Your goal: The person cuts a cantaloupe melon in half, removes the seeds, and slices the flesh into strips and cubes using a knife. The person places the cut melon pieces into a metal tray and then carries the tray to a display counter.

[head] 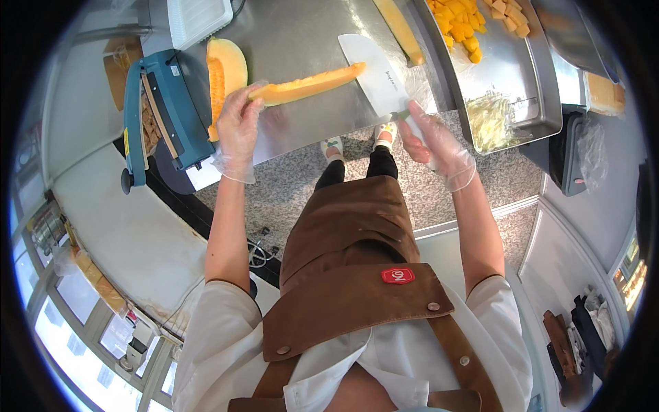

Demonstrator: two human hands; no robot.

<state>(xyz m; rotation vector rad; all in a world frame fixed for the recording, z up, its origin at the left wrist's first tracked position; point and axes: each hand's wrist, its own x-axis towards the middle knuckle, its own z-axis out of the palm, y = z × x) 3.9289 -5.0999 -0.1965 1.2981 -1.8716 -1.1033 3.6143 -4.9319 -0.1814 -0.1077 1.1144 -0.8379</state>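
Observation:
My left hand [241, 121], in a clear plastic glove, pinches the near end of a long melon slice [309, 86] with orange flesh. The slice's far tip lies over the wide blade of a kitchen knife [371, 74]. My right hand [432, 139], gloved too, grips the knife's white handle, and the blade points away over the steel worktop [309, 41]. Just beyond my left hand rests a larger melon wedge [231, 64] with its seed side showing. Another melon slice [399, 31] lies on the worktop beyond the knife.
On the right, a steel tray [551, 103] holds orange melon cubes [458, 20], paler cubes [509, 15] and a bag of pale shreds or peelings [489, 121]. A blue bag sealer [180, 108] stands at the left, near a white plastic tray [198, 20]. The worktop's front edge runs below my hands.

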